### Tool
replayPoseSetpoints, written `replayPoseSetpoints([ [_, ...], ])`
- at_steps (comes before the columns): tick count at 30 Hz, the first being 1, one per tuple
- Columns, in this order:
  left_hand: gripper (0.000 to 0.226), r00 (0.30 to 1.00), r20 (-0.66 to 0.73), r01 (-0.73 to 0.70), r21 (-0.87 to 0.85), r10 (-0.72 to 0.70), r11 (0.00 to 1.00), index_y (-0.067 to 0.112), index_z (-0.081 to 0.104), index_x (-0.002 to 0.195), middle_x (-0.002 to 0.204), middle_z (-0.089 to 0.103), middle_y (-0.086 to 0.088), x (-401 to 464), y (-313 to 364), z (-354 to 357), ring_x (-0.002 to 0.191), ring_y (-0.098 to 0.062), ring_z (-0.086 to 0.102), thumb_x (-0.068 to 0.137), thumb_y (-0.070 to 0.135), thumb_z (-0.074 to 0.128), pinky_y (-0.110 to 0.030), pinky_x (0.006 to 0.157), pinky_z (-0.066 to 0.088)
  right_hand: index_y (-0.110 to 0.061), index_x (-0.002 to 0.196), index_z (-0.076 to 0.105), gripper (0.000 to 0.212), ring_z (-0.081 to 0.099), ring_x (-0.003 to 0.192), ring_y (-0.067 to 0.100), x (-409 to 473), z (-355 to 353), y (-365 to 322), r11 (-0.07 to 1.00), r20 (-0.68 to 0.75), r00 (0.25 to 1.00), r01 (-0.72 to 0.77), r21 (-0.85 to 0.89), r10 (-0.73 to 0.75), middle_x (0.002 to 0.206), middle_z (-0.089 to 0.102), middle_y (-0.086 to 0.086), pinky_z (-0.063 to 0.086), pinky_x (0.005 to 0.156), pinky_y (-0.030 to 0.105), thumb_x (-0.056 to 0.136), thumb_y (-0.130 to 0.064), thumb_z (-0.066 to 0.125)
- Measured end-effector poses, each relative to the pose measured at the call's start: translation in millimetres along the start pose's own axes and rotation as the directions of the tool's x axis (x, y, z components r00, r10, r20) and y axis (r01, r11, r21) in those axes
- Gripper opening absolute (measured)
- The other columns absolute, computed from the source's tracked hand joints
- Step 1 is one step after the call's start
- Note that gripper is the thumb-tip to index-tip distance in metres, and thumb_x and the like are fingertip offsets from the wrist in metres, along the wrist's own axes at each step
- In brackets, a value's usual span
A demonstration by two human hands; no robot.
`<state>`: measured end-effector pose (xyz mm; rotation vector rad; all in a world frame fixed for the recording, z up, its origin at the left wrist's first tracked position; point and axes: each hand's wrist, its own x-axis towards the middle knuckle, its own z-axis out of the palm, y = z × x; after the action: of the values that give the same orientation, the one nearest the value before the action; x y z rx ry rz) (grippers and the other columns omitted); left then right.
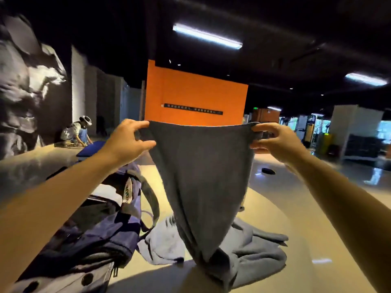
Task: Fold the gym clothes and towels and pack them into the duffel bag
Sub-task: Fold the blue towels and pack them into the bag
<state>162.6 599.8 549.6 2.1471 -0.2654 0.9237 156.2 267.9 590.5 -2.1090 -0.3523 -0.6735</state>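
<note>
**Grey towel held up by its top corners**

The left hand [129, 140] and right hand [273, 140] each pinch a top corner of the grey towel [203, 176], stretching its upper edge level at chest height in front of an orange wall [196, 96]. The towel narrows as it hangs, its lower end bunched on the table [285, 208]. Around that lower end lies a heap of light grey clothes [251, 250]. The navy duffel bag [101, 233] lies to the left, just beside the heap, its strap looping toward the towel. The table's right side is bare to its curved edge.
</note>
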Motion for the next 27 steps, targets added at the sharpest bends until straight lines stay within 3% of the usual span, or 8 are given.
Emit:
replayPoseSetpoints([
  [3, 0.078, 0.978, -0.209, -0.054, -0.233, 0.004, 0.971, 0.006, 0.04, 0.143, 0.138, 0.036, -0.01, 25, 35, -4, 0.1, -0.022, 0.063, 0.076, 0.005, 0.079, -0.042, 0.092, 0.052, -0.01, 0.131, 0.052, 0.058, 0.061, 0.109, 0.028, 24, -18, -36, 0.99, -0.042, 0.998, 0.046, 0.132, -0.041, 0.129, 0.054, 0.009, 0.054, 0.089, 0.04, 0.078, 0.003, 0.072],
  [5, 0.091, 0.947, -0.297, -0.197, -0.231, 0.123, 0.953, 0.003, 0.031, 0.146, 0.14, 0.031, -0.01, 37, 58, -10, 0.118, -0.018, 0.053, 0.071, 0.006, 0.082, -0.035, 0.092, 0.051, -0.01, 0.134, 0.049, 0.065, 0.059, 0.112, 0.024, 35, -31, -66, 0.978, -0.087, 0.99, 0.125, 0.166, -0.112, 0.132, 0.052, 0.009, 0.054, 0.087, 0.035, 0.076, 0.005, 0.073],
  [7, 0.104, 0.894, -0.31, -0.33, 0.029, 0.322, 0.944, 0.001, 0.025, 0.148, 0.142, 0.028, -0.014, 44, 76, -20, 0.124, -0.023, 0.046, 0.065, 0.015, 0.087, -0.036, 0.094, 0.049, -0.006, 0.137, 0.043, 0.074, 0.052, 0.119, 0.018, 40, -47, -92, 0.96, -0.114, 0.962, 0.261, 0.099, -0.25, 0.139, 0.04, 0.005, 0.049, 0.089, 0.027, 0.072, 0.005, 0.076],
  [9, 0.116, 0.844, -0.226, -0.388, 0.371, 0.487, 0.844, 0.003, 0.02, 0.15, 0.147, 0.017, -0.01, 50, 90, -36, 0.122, -0.032, 0.046, 0.061, 0.03, 0.089, -0.042, 0.095, 0.047, -0.004, 0.143, 0.035, 0.089, 0.039, 0.126, 0.011, 43, -63, -110, 0.897, -0.094, 0.907, 0.383, -0.22, -0.41, 0.147, 0.026, 0.001, 0.036, 0.099, 0.017, 0.068, -0.006, 0.083],
  [11, 0.125, 0.844, -0.139, -0.379, 0.53, 0.519, 0.758, 0.009, 0.012, 0.153, 0.147, 0.005, 0.002, 56, 102, -55, 0.121, -0.032, 0.049, 0.059, 0.044, 0.087, -0.046, 0.09, 0.051, -0.007, 0.148, 0.025, 0.106, 0.029, 0.129, 0.007, 44, -79, -121, 0.749, -0.047, 0.864, 0.407, -0.522, -0.502, 0.153, 0.016, -0.001, 0.022, 0.105, 0.013, 0.064, -0.023, 0.086],
  [15, 0.134, 0.808, -0.104, -0.337, 0.726, 0.58, 0.6, 0.008, 0.009, 0.153, 0.157, 0.014, -0.011, 62, 128, -94, 0.122, -0.033, 0.05, 0.053, 0.057, 0.085, -0.046, 0.086, 0.049, -0.007, 0.151, 0.016, 0.126, 0.016, 0.145, 0.024, 40, -104, -134, 0.382, 0.009, 0.758, 0.339, -0.86, -0.653, 0.159, 0.013, 0.005, 0.005, 0.118, 0.05, 0.056, -0.057, 0.08],
  [20, 0.139, 0.677, -0.149, -0.292, 0.845, 0.72, 0.449, 0.0, 0.023, 0.148, 0.152, 0.029, -0.021, 74, 155, -141, 0.12, -0.041, 0.05, 0.041, 0.062, 0.085, -0.057, 0.097, 0.041, -0.002, 0.15, 0.02, 0.129, 0.018, 0.145, 0.034, 33, -131, -169, 0.195, -0.008, 0.647, 0.217, -0.957, -0.762, 0.158, 0.017, 0.014, 0.006, 0.113, 0.059, 0.053, -0.067, 0.076],
  [27, 0.143, 0.609, -0.143, -0.216, 0.917, 0.78, 0.336, 0.003, 0.008, 0.15, 0.156, 0.018, -0.02, 73, 188, -178, 0.137, -0.035, 0.031, 0.045, 0.066, 0.081, -0.062, 0.106, 0.029, -0.008, 0.152, 0.007, 0.13, 0.009, 0.147, 0.029, 17, -156, -205, 0.192, -0.04, 0.614, 0.183, -0.964, -0.788, 0.16, 0.006, 0.011, -0.004, 0.115, 0.055, 0.058, -0.063, 0.078],
])
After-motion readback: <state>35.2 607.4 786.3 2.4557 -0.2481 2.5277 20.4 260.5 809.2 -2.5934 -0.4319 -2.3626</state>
